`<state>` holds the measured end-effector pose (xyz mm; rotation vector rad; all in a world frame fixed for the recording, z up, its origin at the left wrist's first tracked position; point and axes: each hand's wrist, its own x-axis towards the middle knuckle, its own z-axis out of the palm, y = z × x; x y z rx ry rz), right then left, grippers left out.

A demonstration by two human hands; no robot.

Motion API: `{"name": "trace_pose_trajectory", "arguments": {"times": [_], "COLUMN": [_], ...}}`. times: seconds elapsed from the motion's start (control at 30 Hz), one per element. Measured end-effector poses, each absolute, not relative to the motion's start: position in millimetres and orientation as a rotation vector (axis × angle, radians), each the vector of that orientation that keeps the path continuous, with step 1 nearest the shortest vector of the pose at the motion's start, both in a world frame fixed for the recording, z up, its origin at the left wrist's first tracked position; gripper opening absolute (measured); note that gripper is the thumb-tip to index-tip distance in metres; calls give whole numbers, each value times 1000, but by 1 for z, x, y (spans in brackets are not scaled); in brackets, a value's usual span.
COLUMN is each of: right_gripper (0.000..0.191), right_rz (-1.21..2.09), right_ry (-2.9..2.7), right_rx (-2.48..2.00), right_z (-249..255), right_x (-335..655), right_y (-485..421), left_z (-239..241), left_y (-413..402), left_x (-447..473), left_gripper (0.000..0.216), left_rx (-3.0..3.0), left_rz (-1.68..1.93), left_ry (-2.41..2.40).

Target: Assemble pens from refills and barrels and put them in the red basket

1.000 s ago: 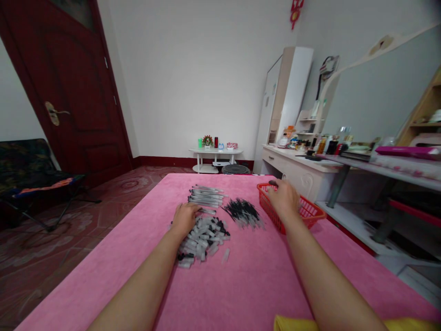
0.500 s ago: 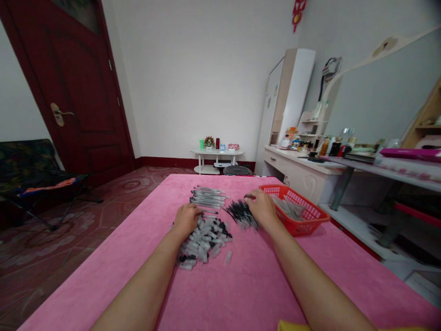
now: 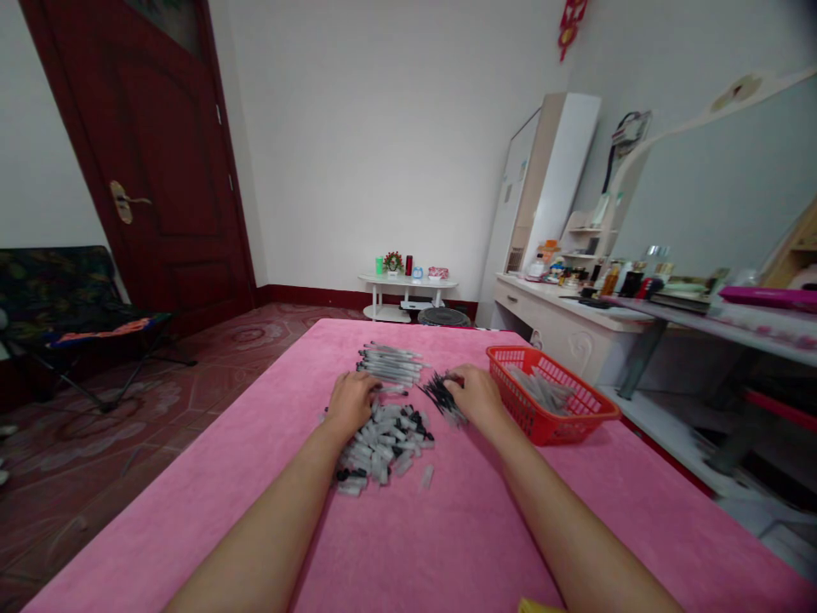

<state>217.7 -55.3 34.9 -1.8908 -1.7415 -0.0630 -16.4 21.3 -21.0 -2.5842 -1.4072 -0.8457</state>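
Note:
My left hand (image 3: pixel 352 403) rests at the upper left edge of a heap of clear and black pen caps (image 3: pixel 386 443). Its fingers are curled, and a pen (image 3: pixel 394 392) sticks out to the right from its fingertips. Beyond it lies a row of clear pens with dark ends (image 3: pixel 391 364), side by side. My right hand (image 3: pixel 477 397) is over a pile of thin black-tipped pen refills (image 3: pixel 439 393). Its thumb and fingers are bent together at the pile, and whatever is between them is hidden.
A red plastic basket (image 3: pixel 574 424) holding clear slender pieces (image 3: pixel 542 390) stands right of my right hand. One loose cap (image 3: pixel 427 476) lies apart on the pink tablecloth (image 3: pixel 440 545). Something yellow (image 3: pixel 536 606) shows at the near edge. A dressing table (image 3: pixel 562 308) stands beyond at right.
My right hand has moved left and down onto the refills, its fingers closer together. My left hand stays by the caps and the pen. The whole view has shifted slightly.

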Motion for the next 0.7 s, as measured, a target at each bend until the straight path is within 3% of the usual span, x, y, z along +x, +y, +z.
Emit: {"name": "trace_pose_trajectory", "arguments": {"times": [0.37,0.57,0.7], "right_gripper": [16,24,29], "right_rz": [345,1027,1279], "right_ry": [-1891,-1569,-1431], "right_rx": [-1485,-1527,-1488], "right_z": [20,10,15], "right_x": [194,188,187], "right_y": [-52,-49,-53], "left_z": [4,5,4], "left_y": [-1,-6,-6], "left_x": [5,7,6], "left_gripper": [41,32,29], "left_rx": [-2631,-2612,-2614], "left_rz": [-1097,-1106,-1097], "left_ry": [-831,-731,-643]}}
